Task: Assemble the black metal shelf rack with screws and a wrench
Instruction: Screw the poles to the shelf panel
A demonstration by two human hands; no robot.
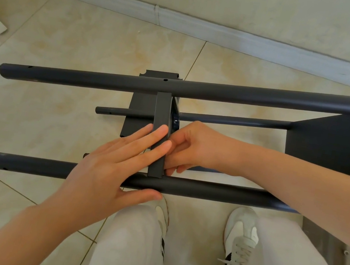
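One crossbar [162, 111] beneath fingers [143, 148] of left hand [103, 166]; right hand [199, 147] just beside

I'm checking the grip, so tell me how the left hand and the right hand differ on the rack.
The left hand lies flat, fingers straight over the crossbar; the right hand curls its fingers against the crossbar's right side, and what they pinch is hidden. The left hand spans the near tube, thumb on its near side; the right hand lies beyond that tube. Both are bare and touch the crossbar.
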